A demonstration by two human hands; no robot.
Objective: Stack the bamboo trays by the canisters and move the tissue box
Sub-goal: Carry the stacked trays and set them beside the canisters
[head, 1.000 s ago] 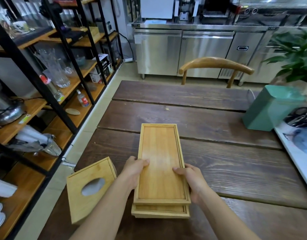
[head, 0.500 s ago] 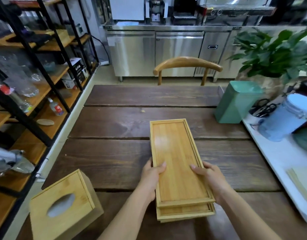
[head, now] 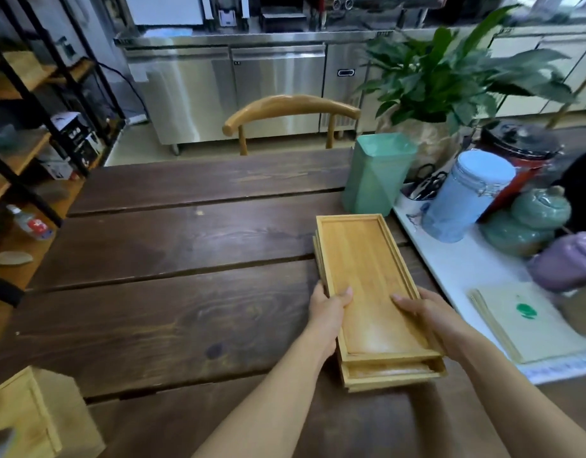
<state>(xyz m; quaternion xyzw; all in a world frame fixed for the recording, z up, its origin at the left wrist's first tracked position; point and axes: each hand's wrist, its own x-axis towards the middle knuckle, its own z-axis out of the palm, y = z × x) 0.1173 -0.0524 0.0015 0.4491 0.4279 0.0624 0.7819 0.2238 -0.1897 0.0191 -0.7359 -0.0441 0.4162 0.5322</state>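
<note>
Two long bamboo trays (head: 361, 259) lie stacked, the upper one slightly offset from the lower, on the dark wooden table (head: 172, 312). My left hand (head: 328, 309) grips the stack's left edge and my right hand (head: 427, 312) grips its right edge, thumbs resting inside the top tray. The stack lies next to a white mat (head: 466, 269) that carries a pale blue canister (head: 466, 200), a red canister (head: 519, 153) and a green ceramic jar (head: 529, 219). The wooden tissue box (head: 37, 421) stands at the table's near left corner, partly cut off.
A mint green container (head: 377, 173) stands just beyond the trays, with a potted plant (head: 450, 77) behind it. A purple jar (head: 569, 259) and cream paper sheets (head: 529, 322) sit on the mat. A wooden chair (head: 288, 110) faces the far edge. Black shelving (head: 37, 127) runs along the left.
Both hands have carried the stacked trays to the right across the table, from beside the tissue box to beside the white mat and canisters. The tissue box has stayed in place.
</note>
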